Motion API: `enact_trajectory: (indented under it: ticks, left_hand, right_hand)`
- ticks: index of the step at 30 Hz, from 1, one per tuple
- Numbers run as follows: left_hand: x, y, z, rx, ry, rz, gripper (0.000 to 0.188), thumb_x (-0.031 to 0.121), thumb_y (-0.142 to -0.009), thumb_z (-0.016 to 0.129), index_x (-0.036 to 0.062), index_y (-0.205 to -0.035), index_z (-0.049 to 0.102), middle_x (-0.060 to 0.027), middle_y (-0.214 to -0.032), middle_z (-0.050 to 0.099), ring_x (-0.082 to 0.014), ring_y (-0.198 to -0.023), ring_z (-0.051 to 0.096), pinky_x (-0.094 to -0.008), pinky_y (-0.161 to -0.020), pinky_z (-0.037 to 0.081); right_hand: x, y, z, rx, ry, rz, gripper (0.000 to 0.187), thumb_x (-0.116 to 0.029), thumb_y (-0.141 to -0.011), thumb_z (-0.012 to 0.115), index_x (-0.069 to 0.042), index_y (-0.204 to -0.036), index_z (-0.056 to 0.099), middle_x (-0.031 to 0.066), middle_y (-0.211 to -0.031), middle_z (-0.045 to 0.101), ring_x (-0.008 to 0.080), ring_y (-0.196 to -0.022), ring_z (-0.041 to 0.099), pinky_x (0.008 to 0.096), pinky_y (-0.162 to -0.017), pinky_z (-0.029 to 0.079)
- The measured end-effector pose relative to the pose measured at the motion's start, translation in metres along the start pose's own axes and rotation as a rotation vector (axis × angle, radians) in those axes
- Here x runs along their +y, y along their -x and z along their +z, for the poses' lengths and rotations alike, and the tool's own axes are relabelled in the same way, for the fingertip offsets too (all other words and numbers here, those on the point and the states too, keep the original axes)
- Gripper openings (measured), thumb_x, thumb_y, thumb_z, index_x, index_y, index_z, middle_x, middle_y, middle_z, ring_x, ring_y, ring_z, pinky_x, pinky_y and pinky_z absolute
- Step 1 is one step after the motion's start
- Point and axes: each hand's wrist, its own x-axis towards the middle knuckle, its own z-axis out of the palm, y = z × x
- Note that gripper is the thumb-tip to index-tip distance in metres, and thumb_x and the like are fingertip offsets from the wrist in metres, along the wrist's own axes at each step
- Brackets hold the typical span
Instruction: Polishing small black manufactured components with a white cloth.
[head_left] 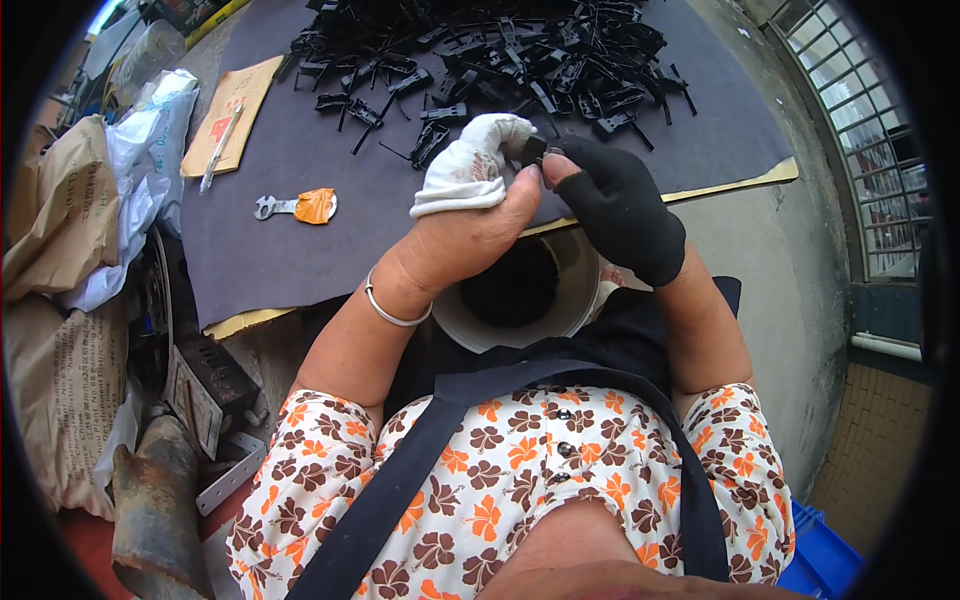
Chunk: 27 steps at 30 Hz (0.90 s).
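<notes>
My left hand [470,195], in a white cloth glove with the thumb bare, is closed on a small black plastic part [537,147]. From the other side, my right hand [628,210], in a black fingerless glove, pinches the same part with thumb and forefinger. Fingers cover most of the part, so its full shape is hidden. Just beyond both hands spreads a heap of black plastic parts [500,65], many with thin stems. Below my wrists stands a pale round bucket [577,272], with something dark inside.
A dark mat [245,250] covers the table. On its left lie a flat metal wrench [283,206] wrapped partly in orange, and a brown envelope [255,90] with a pen [221,148]. Paper sacks [65,210] and a rusty metal pipe [160,500] stand left; a barred window [850,90] is right.
</notes>
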Motion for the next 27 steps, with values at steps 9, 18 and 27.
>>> enact_trajectory:
  ticks: [9,18,27]
  left_hand:
    - [0.000,0.001,0.001,0.064,-0.477,0.337,0.026,-0.004,-0.079,0.055,-0.0029,-0.105,0.051,-0.0075,-0.093,0.056,-0.0117,-0.082,0.055,-0.0243,-0.075,0.045]
    - [0.008,0.000,-0.007,0.078,0.139,0.034,0.028,0.007,-0.086,0.057,-0.0005,-0.110,0.045,-0.0068,-0.094,0.056,-0.0104,-0.075,0.051,-0.0223,-0.065,0.043]
    - [0.016,-0.002,-0.011,-0.063,0.186,-0.243,0.039,0.012,-0.090,0.043,0.0006,-0.127,0.038,-0.0035,-0.083,0.056,-0.0036,-0.052,0.040,-0.0174,-0.046,0.033]
  right_hand:
    - [0.012,-0.001,0.019,0.133,-0.074,-0.071,0.018,-0.015,-0.088,0.054,0.000,-0.094,0.061,0.0125,-0.074,0.061,0.0181,-0.064,0.057,0.0279,-0.061,0.044]
    - [-0.001,-0.006,-0.005,-0.112,0.137,0.065,0.019,-0.006,-0.081,0.062,-0.002,-0.099,0.062,0.0033,-0.080,0.062,0.0073,-0.072,0.053,0.0225,-0.066,0.044]
    - [0.016,-0.008,-0.006,0.081,0.047,-0.249,0.022,-0.006,-0.075,0.071,-0.005,-0.096,0.064,0.0048,-0.079,0.065,0.0084,-0.070,0.058,0.0222,-0.063,0.047]
